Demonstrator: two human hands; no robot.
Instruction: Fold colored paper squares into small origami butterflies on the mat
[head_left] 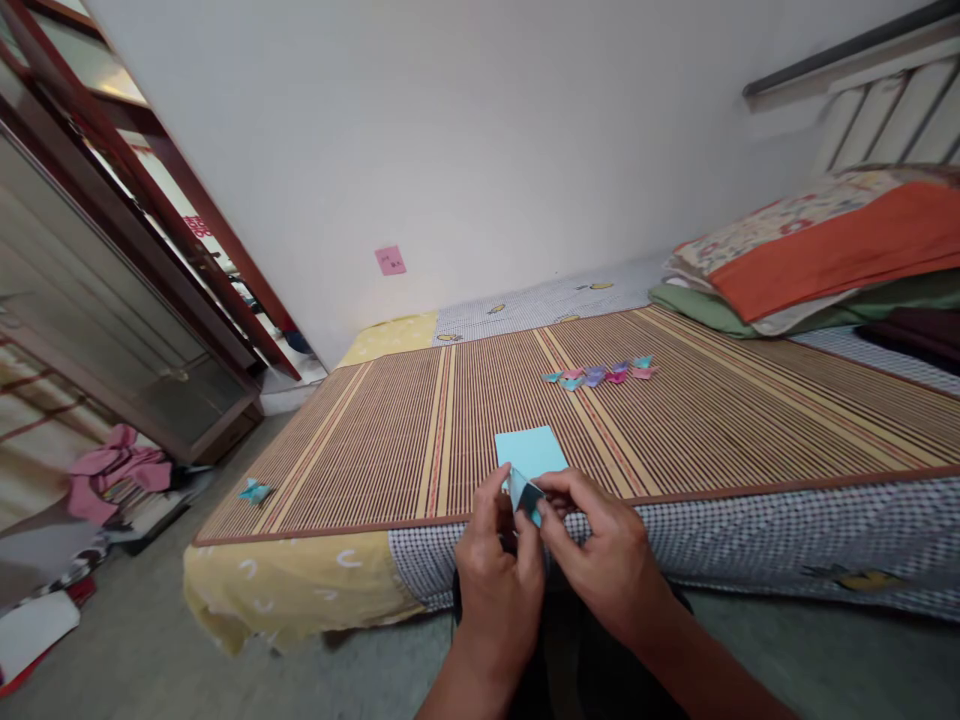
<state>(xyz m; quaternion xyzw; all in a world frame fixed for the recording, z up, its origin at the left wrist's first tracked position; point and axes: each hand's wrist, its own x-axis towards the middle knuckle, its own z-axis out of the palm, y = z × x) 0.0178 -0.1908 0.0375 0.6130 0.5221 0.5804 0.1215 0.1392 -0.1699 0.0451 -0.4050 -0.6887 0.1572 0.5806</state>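
Note:
A small folded piece of light blue paper (526, 496) is held up between both hands at the near edge of the bed. My left hand (499, 555) pinches its left side, and my right hand (600, 540) grips its right side with thumb and fingers. Just beyond them a flat light blue sheet (531, 450) lies on the striped mat (390, 440). Farther back sits a row of several small folded paper pieces (595, 376) in blue, pink and purple. One blue folded piece (255, 491) rests alone near the mat's left corner.
Folded bedding (832, 250) with an orange part is piled at the back right. A pink note (390, 261) is on the wall. Pink cloth (120, 470) lies low at the left, near a glass-panelled door (142, 330). Patterned fabric (750, 540) hangs over the bed's front edge.

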